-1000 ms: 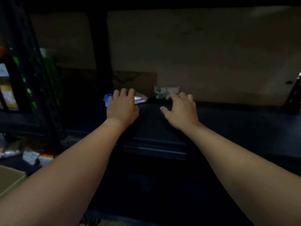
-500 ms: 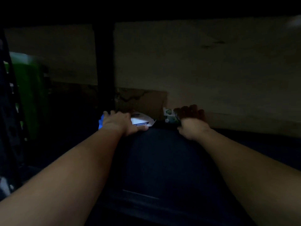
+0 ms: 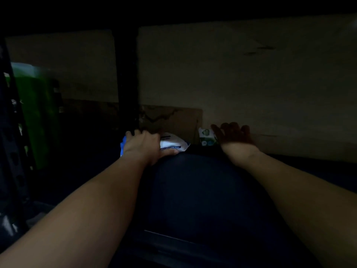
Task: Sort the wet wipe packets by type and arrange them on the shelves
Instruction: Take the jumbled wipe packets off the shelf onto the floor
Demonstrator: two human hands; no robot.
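Far back on the dark shelf (image 3: 193, 190), the left hand (image 3: 143, 147) lies over a white and blue packet (image 3: 172, 145), fingers curled down over its left part and thumb along its near edge, so only its right end shows past the hand. The right hand (image 3: 234, 135) is held out with relaxed, spread fingers (image 3: 229, 126), gripping nothing; a small green and white packet (image 3: 205, 136) stands just left of them against the cardboard (image 3: 173, 118) at the back, and whether they touch cannot be told in the dimness.

The dark shelf (image 3: 202, 190) bears a white-blue packet (image 3: 172, 145) and, seemingly upright, a green-white packet (image 3: 205, 137).
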